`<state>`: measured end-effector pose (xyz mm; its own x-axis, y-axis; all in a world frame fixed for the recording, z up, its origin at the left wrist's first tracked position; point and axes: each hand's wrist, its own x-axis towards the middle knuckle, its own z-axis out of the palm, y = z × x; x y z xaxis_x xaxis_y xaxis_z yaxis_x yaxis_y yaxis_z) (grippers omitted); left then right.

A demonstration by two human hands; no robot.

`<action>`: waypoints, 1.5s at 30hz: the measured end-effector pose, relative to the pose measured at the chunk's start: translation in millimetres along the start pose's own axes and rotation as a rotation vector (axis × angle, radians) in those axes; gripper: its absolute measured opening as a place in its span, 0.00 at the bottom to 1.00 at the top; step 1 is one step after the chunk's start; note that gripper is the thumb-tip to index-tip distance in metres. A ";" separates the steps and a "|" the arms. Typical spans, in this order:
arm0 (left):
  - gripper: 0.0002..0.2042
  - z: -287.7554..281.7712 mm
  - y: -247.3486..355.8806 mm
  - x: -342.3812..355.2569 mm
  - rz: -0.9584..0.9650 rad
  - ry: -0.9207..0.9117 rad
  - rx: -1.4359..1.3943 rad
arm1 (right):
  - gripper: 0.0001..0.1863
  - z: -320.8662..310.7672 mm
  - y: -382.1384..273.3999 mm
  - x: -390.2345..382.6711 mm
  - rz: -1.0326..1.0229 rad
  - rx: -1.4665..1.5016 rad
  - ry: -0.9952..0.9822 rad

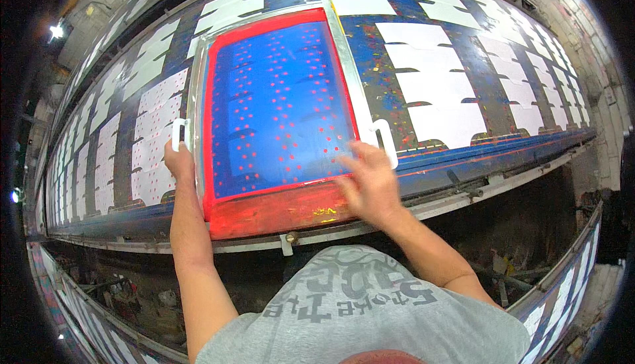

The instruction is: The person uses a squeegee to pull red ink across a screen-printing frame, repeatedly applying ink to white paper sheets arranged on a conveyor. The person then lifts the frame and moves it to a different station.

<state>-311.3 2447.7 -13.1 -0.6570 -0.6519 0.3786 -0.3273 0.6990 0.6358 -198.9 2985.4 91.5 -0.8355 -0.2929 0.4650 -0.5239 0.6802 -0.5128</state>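
Note:
A screen printing frame (350, 86) lies on the long table in front of me. Its blue mesh (264, 109) carries rows of small red dots and is bordered in red, with a wide red ink-stained band along the near side. My left hand (179, 161) is closed around the lower part of the white left handle (177, 131). Over the near right corner of the screen is my right hand (370, 182), slightly blurred, fingers apart, with nothing visible in it. Beside it stands the white right handle (385, 142), not gripped. Whether the right fingertips touch the mesh cannot be told.
White cut fabric pieces (436, 83) lie in rows along the paint-spattered table (374, 79). Left of the frame, a piece (159, 139) bears red dots. A metal rail (456, 204) with a small bracket (287, 243) runs along the near edge. Another table with white pieces (562, 311) is behind, lower right.

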 end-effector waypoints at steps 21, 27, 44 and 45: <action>0.13 -5.5 -8.6 7.9 -0.050 -0.084 -0.116 | 0.22 -55.0 45.1 30.2 0.665 0.528 -0.040; 0.12 -6.8 48.8 9.2 -0.117 -0.136 -0.198 | 0.21 -90.0 78.5 41.1 0.614 0.456 -0.011; 0.11 126.8 325.3 -209.9 -0.089 -0.034 -0.362 | 0.20 -275.5 353.3 -26.5 0.730 0.285 0.045; 0.09 131.7 336.1 -222.6 -0.096 -0.033 -0.403 | 0.20 -284.1 365.6 -32.0 0.731 0.298 0.049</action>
<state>-364.5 2866.4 27.7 -0.6597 -0.6946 0.2870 -0.1009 0.4602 0.8820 -316.5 3434.4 94.2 -0.9804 0.1935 -0.0370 0.1272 0.4781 -0.8691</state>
